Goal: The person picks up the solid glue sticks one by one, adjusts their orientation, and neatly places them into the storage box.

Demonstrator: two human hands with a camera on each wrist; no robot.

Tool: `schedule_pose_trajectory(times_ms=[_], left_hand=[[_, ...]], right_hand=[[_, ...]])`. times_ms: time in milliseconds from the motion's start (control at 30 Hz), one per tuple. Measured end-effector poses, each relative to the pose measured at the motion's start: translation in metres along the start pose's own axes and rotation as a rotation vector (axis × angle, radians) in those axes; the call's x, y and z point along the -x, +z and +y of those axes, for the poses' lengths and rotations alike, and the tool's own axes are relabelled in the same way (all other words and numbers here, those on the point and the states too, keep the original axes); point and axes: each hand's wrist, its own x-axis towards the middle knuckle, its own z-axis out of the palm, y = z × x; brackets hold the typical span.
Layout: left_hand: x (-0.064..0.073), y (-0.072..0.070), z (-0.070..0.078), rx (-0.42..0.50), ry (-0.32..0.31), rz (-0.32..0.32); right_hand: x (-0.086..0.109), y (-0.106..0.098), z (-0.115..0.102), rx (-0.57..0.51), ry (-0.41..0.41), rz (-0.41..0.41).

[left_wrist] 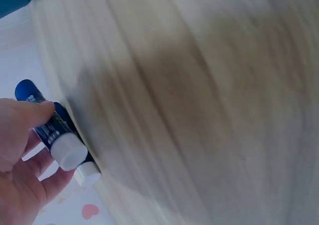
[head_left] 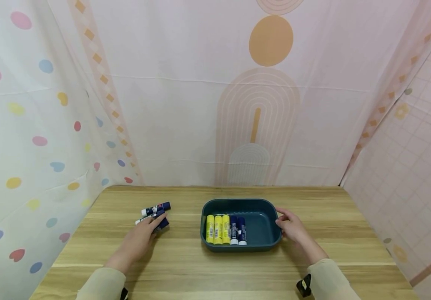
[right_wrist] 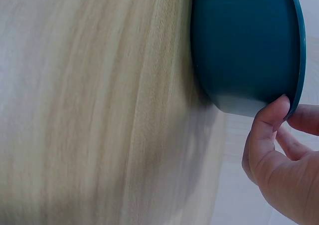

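My left hand (head_left: 137, 241) is at the left of the table, pinching a navy glue stick (left_wrist: 49, 128) with a white end between thumb and fingers. Right behind it in the left wrist view is a second navy stick (left_wrist: 87, 174); whether the fingers touch that one I cannot tell. Another navy glue stick (head_left: 156, 208) lies just beyond the hand. With thumb and fingers, my right hand (head_left: 293, 228) grips the right rim of a dark teal tray (right_wrist: 244, 50). Inside the tray's left part, three yellow glue sticks (head_left: 218, 230) and two navy ones (head_left: 237, 230) lie side by side.
The wooden table (head_left: 185, 275) ends at a patterned curtain (head_left: 178, 125) at the back, with more hanging cloth on both sides. Bare wood separates the left hand from the tray. The tray's right part shows its bare floor (head_left: 260, 229).
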Motion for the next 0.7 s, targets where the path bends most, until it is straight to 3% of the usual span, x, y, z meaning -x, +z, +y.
schedule_pose_trajectory(times_ms=[167,367,700], left_hand=[[-0.005,-0.005,0.01,0.134,-0.08,-0.017],[-0.014,-0.011,0.023,0.385,-0.191,-0.065],[-0.023,-0.01,0.036,0.624,-0.239,-0.003]], right_hand=[[0.0,0.0,0.0,-0.001,-0.002,0.003],[0.0,0.0,0.0,-0.001,0.002,0.002],[-0.001,0.0,0.001,-0.016,-0.003,-0.002]])
